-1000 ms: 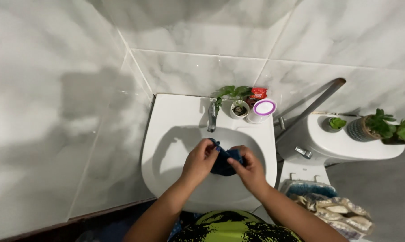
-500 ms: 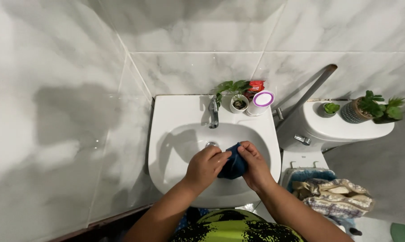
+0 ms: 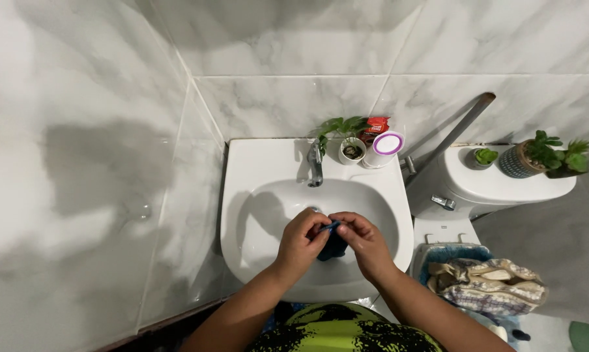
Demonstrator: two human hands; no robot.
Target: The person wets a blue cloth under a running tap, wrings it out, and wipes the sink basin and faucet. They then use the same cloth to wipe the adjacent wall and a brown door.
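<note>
Both my hands are over the bowl of a white sink (image 3: 255, 176). My left hand (image 3: 301, 240) and my right hand (image 3: 365, 240) pinch a small dark blue cloth (image 3: 334, 246) between them; its upper edge is stretched between my fingertips and the rest hangs bunched below. A chrome tap (image 3: 315, 164) stands at the back of the sink, a little beyond my hands. I cannot tell whether water is running.
Behind the tap stand a small potted plant (image 3: 350, 146), a red packet (image 3: 376, 125) and a white container with a purple rim (image 3: 386, 147). A toilet cistern (image 3: 496, 186) with small plants is on the right. A patterned bag (image 3: 487, 287) lies below it. Marble tile walls surround.
The view has shifted so the sink sits more to the centre. My hands have moved slightly toward me and the cloth, earlier bunched between my palms, is now pulled out by the fingertips.
</note>
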